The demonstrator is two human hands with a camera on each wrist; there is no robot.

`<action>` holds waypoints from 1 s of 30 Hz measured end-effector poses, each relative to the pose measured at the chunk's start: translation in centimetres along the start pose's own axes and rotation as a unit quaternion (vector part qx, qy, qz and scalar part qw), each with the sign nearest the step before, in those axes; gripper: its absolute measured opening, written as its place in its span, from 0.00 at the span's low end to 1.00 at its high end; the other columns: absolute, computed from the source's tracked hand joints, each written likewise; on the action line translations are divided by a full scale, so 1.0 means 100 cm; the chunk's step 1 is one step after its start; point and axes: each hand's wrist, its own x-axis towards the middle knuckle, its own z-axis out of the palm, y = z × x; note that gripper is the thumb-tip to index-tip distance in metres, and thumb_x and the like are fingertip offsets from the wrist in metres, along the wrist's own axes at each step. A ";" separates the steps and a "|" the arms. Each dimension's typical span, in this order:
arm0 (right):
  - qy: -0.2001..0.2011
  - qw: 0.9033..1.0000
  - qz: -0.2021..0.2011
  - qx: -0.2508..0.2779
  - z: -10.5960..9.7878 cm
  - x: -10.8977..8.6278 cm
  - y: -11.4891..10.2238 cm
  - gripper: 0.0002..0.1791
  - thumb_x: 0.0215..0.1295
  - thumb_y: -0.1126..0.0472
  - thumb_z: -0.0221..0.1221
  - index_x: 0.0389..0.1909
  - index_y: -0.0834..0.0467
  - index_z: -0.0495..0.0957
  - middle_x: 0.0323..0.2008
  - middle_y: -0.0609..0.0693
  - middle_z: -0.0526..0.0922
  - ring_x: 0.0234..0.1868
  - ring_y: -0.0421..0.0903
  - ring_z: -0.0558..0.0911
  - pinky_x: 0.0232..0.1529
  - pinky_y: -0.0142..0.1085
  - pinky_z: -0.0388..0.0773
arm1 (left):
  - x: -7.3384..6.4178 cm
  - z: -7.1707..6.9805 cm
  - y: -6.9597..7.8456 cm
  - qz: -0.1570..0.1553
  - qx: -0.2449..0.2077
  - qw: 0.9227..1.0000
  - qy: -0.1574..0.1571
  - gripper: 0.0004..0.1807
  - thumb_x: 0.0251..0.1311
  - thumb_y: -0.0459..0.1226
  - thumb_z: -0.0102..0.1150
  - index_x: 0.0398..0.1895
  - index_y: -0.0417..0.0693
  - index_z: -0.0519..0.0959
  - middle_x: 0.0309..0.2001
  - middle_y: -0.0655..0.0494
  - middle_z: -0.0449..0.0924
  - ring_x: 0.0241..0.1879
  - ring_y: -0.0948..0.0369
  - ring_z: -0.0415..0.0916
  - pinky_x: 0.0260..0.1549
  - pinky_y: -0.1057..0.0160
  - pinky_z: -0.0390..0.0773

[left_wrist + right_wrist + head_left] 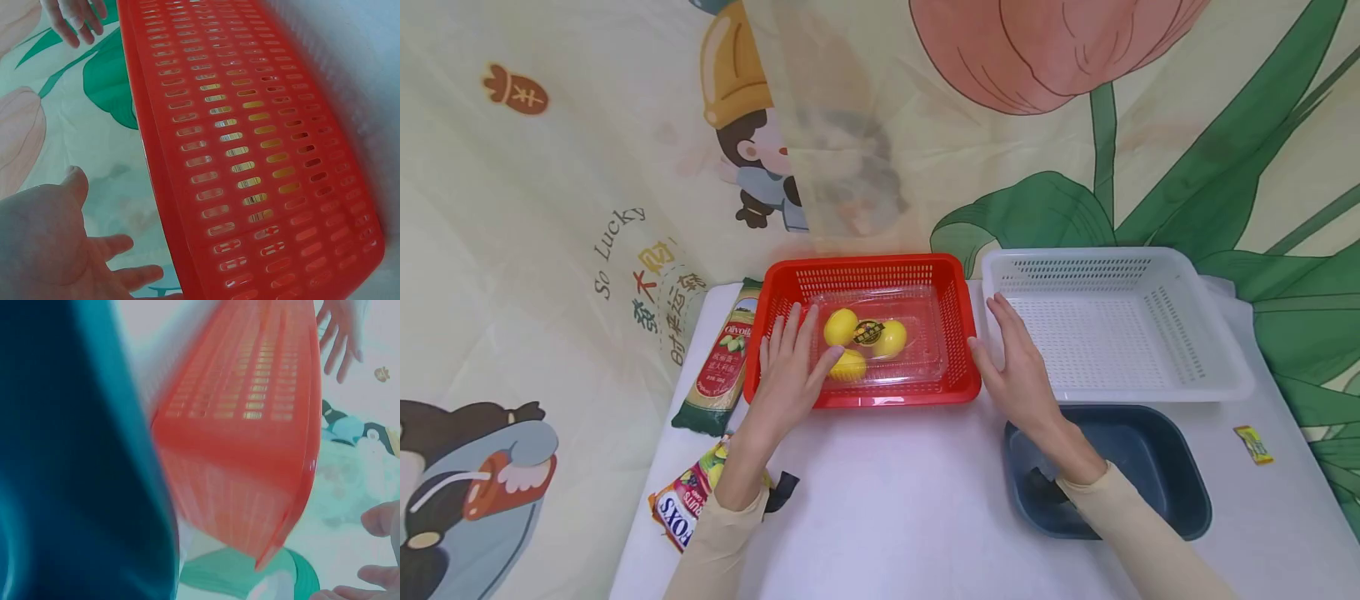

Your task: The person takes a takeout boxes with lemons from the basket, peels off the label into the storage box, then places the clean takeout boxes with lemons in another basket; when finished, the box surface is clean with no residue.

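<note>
A red slotted basket (865,400) stands at the middle back of the table. Inside it lies a clear plastic box (917,333) with a dark label and several yellow round fruits (891,338). My left hand (790,367) is over the basket's left front part with fingers spread, holding nothing. In the left wrist view that hand (50,237) appears beside the basket's rim. The right hand (1015,367), fingers extended, hovers between the red basket's right end and the white basket (1090,350); it too holds nothing.
A dark blue basin (1157,467) sits below the right forearm. Left of the red basket lies an Olivoila packet (722,367), with a Fox's candy bag (681,504) in front of it. A small yellow wrapped sweet (1253,445) lies at far right. A printed cloth (865,125) hangs behind.
</note>
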 end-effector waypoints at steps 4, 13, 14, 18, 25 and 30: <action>-0.021 0.999 0.017 0.018 0.008 0.000 -0.006 0.39 0.69 0.59 0.63 0.77 0.60 0.59 0.78 0.58 0.58 0.77 0.59 0.61 0.65 0.63 0.71 | 0.001 -0.001 -0.001 -0.004 -0.011 1.000 -0.002 0.49 0.67 0.63 0.53 0.83 0.60 0.44 0.83 0.47 0.39 0.81 0.40 0.34 0.74 0.28 0.35; -0.057 0.997 0.049 0.023 0.022 -0.003 -0.011 0.42 0.66 0.63 0.64 0.78 0.62 0.55 0.80 0.60 0.52 0.77 0.61 0.60 0.59 0.60 0.78 | 0.009 0.002 -0.007 -0.019 -0.036 0.999 -0.011 0.49 0.68 0.60 0.55 0.83 0.59 0.43 0.83 0.45 0.39 0.81 0.40 0.36 0.75 0.29 0.40; -0.060 0.997 0.051 0.023 0.023 -0.003 -0.011 0.43 0.66 0.63 0.64 0.78 0.62 0.55 0.80 0.60 0.52 0.77 0.61 0.61 0.58 0.60 0.79 | 0.010 0.002 -0.008 -0.021 -0.037 0.999 -0.011 0.49 0.68 0.59 0.55 0.83 0.59 0.43 0.83 0.44 0.40 0.81 0.40 0.36 0.75 0.29 0.40; -0.065 0.996 0.058 0.029 0.026 -0.003 -0.011 0.42 0.66 0.63 0.64 0.78 0.60 0.55 0.81 0.58 0.50 0.77 0.60 0.59 0.58 0.58 0.79 | 0.013 0.003 -0.009 -0.029 -0.044 0.998 -0.015 0.49 0.68 0.59 0.56 0.83 0.59 0.42 0.83 0.44 0.40 0.81 0.41 0.36 0.75 0.30 0.42; -0.072 0.994 0.076 0.032 0.031 -0.002 -0.011 0.43 0.67 0.61 0.63 0.79 0.59 0.53 0.81 0.59 0.49 0.78 0.60 0.58 0.60 0.58 0.78 | 0.017 0.004 -0.011 -0.042 -0.049 0.998 -0.019 0.50 0.68 0.59 0.56 0.84 0.57 0.41 0.82 0.44 0.40 0.81 0.43 0.37 0.75 0.30 0.46; -0.068 0.993 0.088 0.035 0.035 -0.002 -0.011 0.43 0.68 0.62 0.62 0.79 0.60 0.52 0.81 0.60 0.49 0.79 0.60 0.55 0.64 0.59 0.75 | 0.019 0.004 -0.012 -0.050 -0.050 0.997 -0.016 0.51 0.68 0.57 0.58 0.84 0.56 0.40 0.82 0.43 0.40 0.81 0.43 0.38 0.74 0.30 0.50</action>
